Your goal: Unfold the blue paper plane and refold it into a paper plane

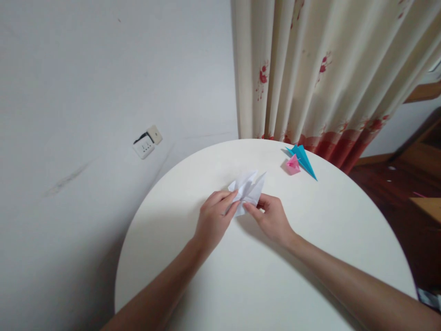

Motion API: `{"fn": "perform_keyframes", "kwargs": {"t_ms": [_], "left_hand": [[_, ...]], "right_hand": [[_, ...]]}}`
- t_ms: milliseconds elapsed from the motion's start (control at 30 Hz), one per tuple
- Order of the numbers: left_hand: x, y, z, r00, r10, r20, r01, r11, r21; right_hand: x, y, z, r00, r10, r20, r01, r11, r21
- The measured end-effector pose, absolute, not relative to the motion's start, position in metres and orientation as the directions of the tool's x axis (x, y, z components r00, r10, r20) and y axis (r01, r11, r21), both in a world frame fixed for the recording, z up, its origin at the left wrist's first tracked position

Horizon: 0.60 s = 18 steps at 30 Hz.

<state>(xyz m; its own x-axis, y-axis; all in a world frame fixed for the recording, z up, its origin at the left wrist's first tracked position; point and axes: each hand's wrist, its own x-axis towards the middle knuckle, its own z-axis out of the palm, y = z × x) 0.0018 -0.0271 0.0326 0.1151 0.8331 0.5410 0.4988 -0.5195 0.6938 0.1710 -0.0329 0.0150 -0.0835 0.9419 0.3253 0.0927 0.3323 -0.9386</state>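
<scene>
- L hand [214, 219] + R hand [271, 218] both pinching folded white paper [248, 191], mid round white table [310, 239]
- pink origami [293, 165] touching blue origami [303, 160] near far edge, by curtain [320, 69]

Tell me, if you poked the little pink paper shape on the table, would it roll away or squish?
The pink paper shape looks folded from thin paper, so it is probably very light and would likely slide, not roll. Its pointed folds would probably squash under a hard press. It lies against the blue paper shape, which might shift too.
</scene>
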Motion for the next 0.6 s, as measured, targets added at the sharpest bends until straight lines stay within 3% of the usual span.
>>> {"fn": "perform_keyframes", "kwargs": {"t_ms": [267,467,600], "left_hand": [[-0.002,-0.021,0.026,0.107,0.879,0.464,0.434,-0.461,0.774],[-0.001,-0.029,0.035,0.051,0.858,0.511,0.459,-0.475,0.751],[0.006,-0.033,0.034,-0.049,0.904,0.424,0.280,-0.395,0.875]], "right_hand": [[0.172,-0.034,0.019,-0.106,0.938,0.331,0.127,0.343,-0.931],[0.170,-0.027,0.010,-0.072,0.976,0.205,-0.061,0.200,-0.978],[0.169,-0.027,0.009,-0.057,0.981,0.186,-0.084,0.181,-0.980]]}}
